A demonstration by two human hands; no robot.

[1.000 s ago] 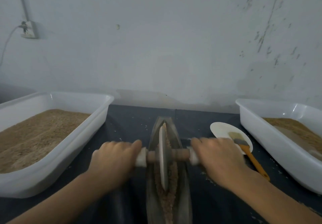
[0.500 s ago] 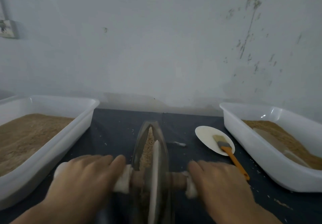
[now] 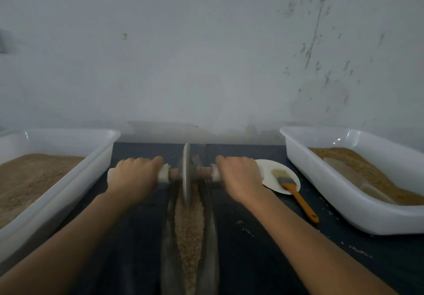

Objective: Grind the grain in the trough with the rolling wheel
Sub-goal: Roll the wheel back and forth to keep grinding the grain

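Arms outstretched, my left hand (image 3: pixel 132 176) and right hand (image 3: pixel 239 175) clench the axle (image 3: pixel 203 171), fingers wrapped tight; I judge even downward pressure will keep the rolling wheel (image 3: pixel 186 175) upright over the grain (image 3: pixel 189 223) in the trough (image 3: pixel 210 225).

Matt metal trough (image 3: pixel 210 225), glossy plastic tubs (image 3: pixel 344 193).

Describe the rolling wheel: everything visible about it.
The rolling wheel is a thin grey disc, metal or stone by its look, standing on edge at the far end of the long dark trough. Its lower rim sits in the brown grain. A brown wooden axle runs through its centre, with pale wrapping at both ends. The left hand grips one end and the right hand grips the other, fingers curled over.
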